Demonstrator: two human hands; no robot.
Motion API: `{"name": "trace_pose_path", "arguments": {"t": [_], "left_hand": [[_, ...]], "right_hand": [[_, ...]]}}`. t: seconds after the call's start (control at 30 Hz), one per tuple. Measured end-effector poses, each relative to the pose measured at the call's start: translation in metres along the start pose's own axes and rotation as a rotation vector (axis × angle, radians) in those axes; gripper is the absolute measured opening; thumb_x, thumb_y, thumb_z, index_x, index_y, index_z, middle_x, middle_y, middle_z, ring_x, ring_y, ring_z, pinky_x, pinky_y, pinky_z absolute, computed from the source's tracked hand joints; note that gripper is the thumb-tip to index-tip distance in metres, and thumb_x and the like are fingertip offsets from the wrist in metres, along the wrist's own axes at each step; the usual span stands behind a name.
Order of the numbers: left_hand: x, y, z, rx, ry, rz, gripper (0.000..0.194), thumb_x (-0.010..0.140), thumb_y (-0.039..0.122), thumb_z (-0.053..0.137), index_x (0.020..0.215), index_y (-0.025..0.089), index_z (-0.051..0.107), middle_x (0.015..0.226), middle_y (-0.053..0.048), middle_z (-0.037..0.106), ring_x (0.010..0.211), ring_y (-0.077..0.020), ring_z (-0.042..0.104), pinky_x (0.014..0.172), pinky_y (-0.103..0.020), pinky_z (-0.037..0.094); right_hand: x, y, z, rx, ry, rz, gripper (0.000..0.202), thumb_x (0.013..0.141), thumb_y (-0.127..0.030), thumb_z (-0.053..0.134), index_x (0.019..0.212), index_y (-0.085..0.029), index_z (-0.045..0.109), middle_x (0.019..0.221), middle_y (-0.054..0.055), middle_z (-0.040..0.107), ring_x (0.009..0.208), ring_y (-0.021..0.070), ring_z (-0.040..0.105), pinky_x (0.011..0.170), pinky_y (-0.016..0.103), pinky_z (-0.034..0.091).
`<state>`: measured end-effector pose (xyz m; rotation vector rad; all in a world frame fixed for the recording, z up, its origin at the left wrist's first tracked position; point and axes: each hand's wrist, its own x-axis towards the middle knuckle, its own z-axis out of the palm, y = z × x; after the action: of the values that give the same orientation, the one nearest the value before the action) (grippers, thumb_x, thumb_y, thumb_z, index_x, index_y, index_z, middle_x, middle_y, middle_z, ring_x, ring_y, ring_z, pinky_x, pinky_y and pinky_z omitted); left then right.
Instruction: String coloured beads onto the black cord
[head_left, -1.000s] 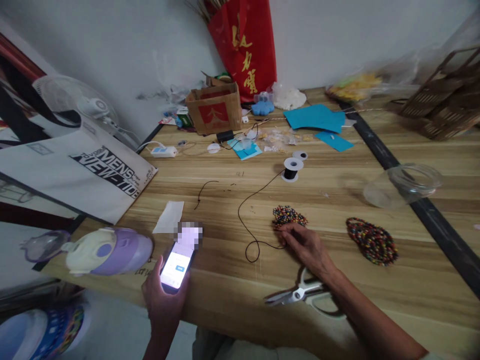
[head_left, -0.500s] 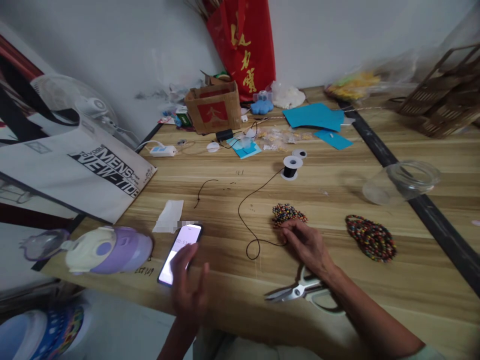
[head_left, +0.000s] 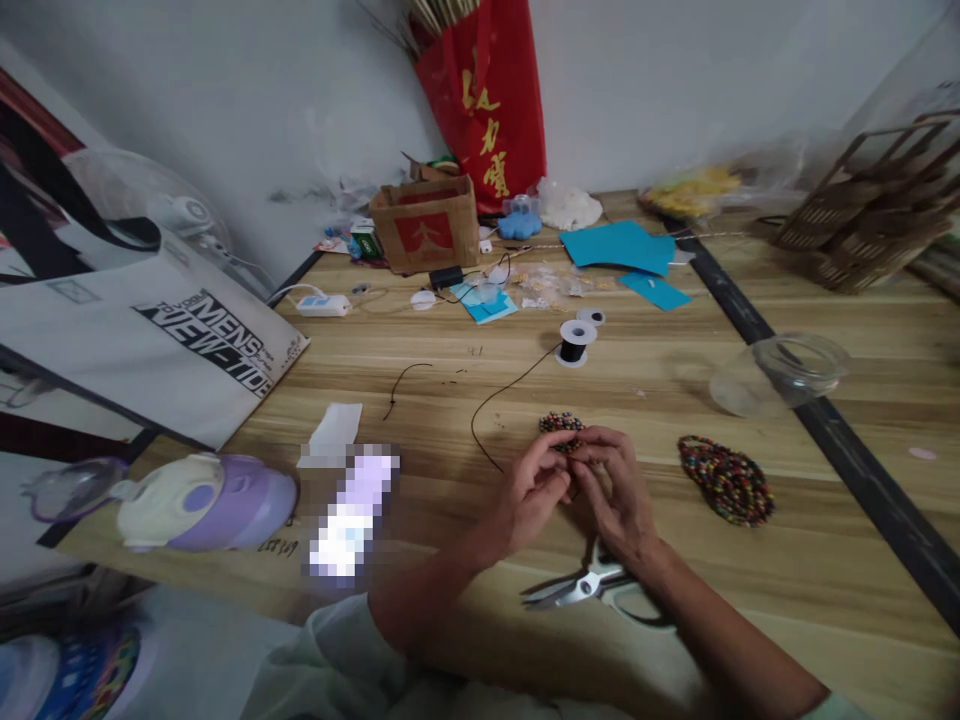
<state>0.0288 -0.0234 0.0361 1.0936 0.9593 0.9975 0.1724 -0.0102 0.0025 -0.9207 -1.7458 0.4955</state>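
- Small bundle of multicoloured beaded strands is lying on the pale wood-grain table, in front of the person; its visible far part is stretching roughly left to right, while fingers are hiding its near part, so its full long axis is not showing.
- Left hand is reaching in from the left, its thumb and forefinger closing on the near side of the bundle.
- Right hand is meeting it from the right, fingertips bent inward and clamping the same near side; the exact pinch point is too small to make out.
- Thin black cord is curving from the white spool wound with black cord toward the person and disappearing beside the left hand.
- Metal scissors with pale handles are lying just nearer the person than the hands, blades pointing left, one handle loop partly passing under the right forearm.
- Larger oval coil of multicoloured beads is resting to the right, apart from both hands, its long axis slanting from far left to near right.
- Lit phone, blurred by large pixels, is lying left of the hands, its long axis slanting from near left to far right.
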Motion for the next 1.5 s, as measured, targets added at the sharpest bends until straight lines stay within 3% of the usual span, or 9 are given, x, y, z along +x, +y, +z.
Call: {"name": "trace_pose_path", "arguments": {"t": [0.1,0.3,0.57,0.9,1.17,1.5], "left_hand": [[0.010,-0.003,0.000,-0.081,-0.007,-0.055,0.043,0.077,0.022,0.063,0.118,0.015,0.056,0.080,-0.002,0.061,0.064,-0.0102,0.054,0.063,-0.023,0.044],[0.017,-0.009,-0.002,-0.130,0.000,-0.095,0.026,0.071,0.032,0.069,0.086,0.012,0.063,0.074,-0.002,0.058,0.061,-0.0102,0.049,0.056,-0.023,0.038],[0.016,-0.010,-0.005,-0.142,0.042,-0.124,0.033,0.065,0.041,0.075,0.070,0.013,0.058,0.058,0.003,0.053,0.053,-0.0084,0.046,0.055,-0.023,0.036],[0.014,-0.009,-0.016,-0.036,0.061,-0.138,0.032,0.067,0.042,0.072,0.069,0.015,0.056,0.056,0.005,0.049,0.051,-0.0070,0.041,0.051,-0.021,0.032],[0.018,-0.019,-0.025,-0.100,-0.026,-0.137,0.026,0.071,0.037,0.069,0.073,0.015,0.056,0.052,0.006,0.048,0.047,-0.0069,0.040,0.045,-0.020,0.028],[0.017,-0.016,-0.027,-0.152,-0.125,-0.184,0.028,0.071,0.039,0.069,0.080,0.015,0.057,0.044,0.009,0.045,0.037,-0.0048,0.034,0.040,-0.019,0.023]], "right_hand": [[0.001,0.002,0.001,0.011,0.016,0.041,0.009,0.091,-0.016,0.049,0.094,-0.022,0.056,0.106,0.009,0.053,0.102,0.0235,0.053,0.085,0.041,0.047],[0.001,0.004,0.001,0.032,-0.001,0.062,0.008,0.091,-0.018,0.049,0.094,-0.022,0.056,0.106,0.009,0.052,0.102,0.0239,0.053,0.086,0.041,0.046],[0.001,0.006,0.001,0.084,-0.023,0.083,0.006,0.091,-0.019,0.049,0.093,-0.021,0.054,0.104,0.009,0.055,0.100,0.0237,0.054,0.086,0.040,0.045],[0.003,0.006,0.001,0.152,-0.022,0.184,0.009,0.093,-0.025,0.049,0.087,-0.021,0.055,0.100,0.009,0.056,0.100,0.0240,0.054,0.086,0.040,0.044],[0.004,0.010,0.000,0.181,-0.020,0.227,0.013,0.093,-0.026,0.049,0.084,-0.021,0.056,0.096,0.008,0.057,0.096,0.0223,0.054,0.085,0.038,0.043],[0.004,0.008,-0.001,0.186,-0.017,0.230,0.014,0.093,-0.028,0.050,0.082,-0.021,0.055,0.087,0.006,0.058,0.087,0.0206,0.056,0.076,0.034,0.047]]}}
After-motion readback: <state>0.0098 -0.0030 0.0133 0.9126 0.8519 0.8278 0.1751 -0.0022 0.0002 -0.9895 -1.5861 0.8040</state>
